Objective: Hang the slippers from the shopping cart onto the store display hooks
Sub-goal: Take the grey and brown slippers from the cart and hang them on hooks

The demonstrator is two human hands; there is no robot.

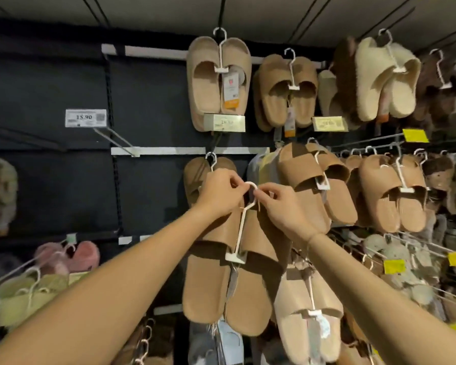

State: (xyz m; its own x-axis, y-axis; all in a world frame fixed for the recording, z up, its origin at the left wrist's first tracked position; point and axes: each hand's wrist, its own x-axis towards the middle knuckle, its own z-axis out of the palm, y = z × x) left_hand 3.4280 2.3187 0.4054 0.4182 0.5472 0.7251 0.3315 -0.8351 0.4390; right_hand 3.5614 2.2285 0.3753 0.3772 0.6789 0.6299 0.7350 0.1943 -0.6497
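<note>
- I take the white hanger (241,219) of the held pair as my landmark; all places below are given from it
- Far left of it, on the dark back panel, a white price tag (86,118) reads 15.90 at the end of a bare display hook (115,139)
- Low and left of it, pink fluffy slippers (69,256) and a pale green pair (32,293) hang on wire prongs
- Left hand (219,192): fingers curled, pinching the left side of the hanger's curved top loop; forearm reaches up from lower left
- Behind the left hand, just left of the loop, a brown pair (195,177) already hangs from its own white hook
- Straight above the hanger, a beige closed-toe pair (217,80) hangs with an orange label, a price plate at its heels
- Tan slippers (229,275): clipped to the hanger's lower bar, soles down, hanging in front of the rack below both hands; I cannot tell whether the loop is on a store hook yet
- Right hand (279,206): fingers curled, pinching the right side of the same loop
- Just right of the hanger, another tan slide pair (316,185) hangs tilted; below that a cream pair (308,320)
- Up and right, a fluffy cream pair (385,77); yellow tags (415,135) sit further right
</note>
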